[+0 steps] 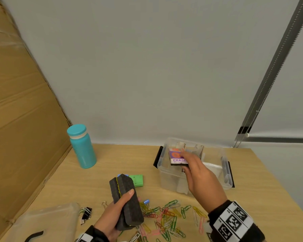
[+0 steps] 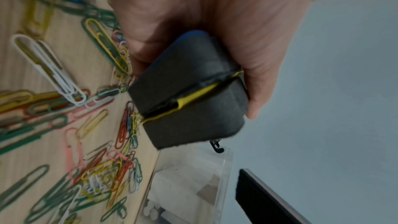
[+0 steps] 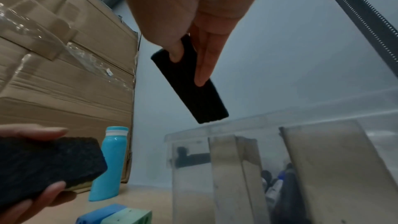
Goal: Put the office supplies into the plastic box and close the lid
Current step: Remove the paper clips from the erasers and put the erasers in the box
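Your right hand (image 1: 198, 173) pinches light labelled eraser (image 1: 177, 157) above plastic box (image 1: 166, 177), frame centre-right; left hand (image 1: 115, 215) grips soft foam erasers (image 1: 126, 199) midway.

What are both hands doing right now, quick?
Left hand: grips two dark grey foam erasers with a yellow layer, stacked together.
Right hand: pinches a black felt eraser with a purple label above the clear plastic box.

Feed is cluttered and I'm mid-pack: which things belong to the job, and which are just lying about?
Job: plastic box; lid; labelled eraser in right hand; foam erasers in left hand; paper clips; binder clips; green block.

Lying about: teal bottle; cardboard.
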Demonstrator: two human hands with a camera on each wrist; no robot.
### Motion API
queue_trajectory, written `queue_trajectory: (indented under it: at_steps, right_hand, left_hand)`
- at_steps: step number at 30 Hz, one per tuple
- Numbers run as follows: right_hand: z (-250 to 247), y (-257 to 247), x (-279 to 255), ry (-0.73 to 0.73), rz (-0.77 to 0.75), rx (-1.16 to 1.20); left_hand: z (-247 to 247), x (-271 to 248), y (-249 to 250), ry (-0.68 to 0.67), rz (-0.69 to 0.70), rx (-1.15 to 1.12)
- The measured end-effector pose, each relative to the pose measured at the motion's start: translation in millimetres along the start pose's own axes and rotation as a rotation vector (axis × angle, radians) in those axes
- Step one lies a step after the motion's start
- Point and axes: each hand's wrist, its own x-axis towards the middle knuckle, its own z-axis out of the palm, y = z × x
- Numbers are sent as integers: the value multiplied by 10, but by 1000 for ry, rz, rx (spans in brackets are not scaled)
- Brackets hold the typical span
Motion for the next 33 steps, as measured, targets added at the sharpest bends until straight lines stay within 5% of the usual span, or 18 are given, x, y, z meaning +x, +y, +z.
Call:
queue_trajectory:
  at_steps: [7, 26, 30, 33]
  right_hand:
    - [296, 134, 293, -381, 163, -144]
    - [546, 195, 939, -923, 309, -356]
    - [513, 218, 871, -937, 194, -313]
    - [499, 261, 706, -777, 102, -256]
  left_hand:
    - [62, -12, 29, 9, 14, -17]
    - [39, 47, -122, -15, -12, 48]
    - [43, 23, -116, -34, 8, 49]
    - [28, 12, -140, -33, 3, 53]
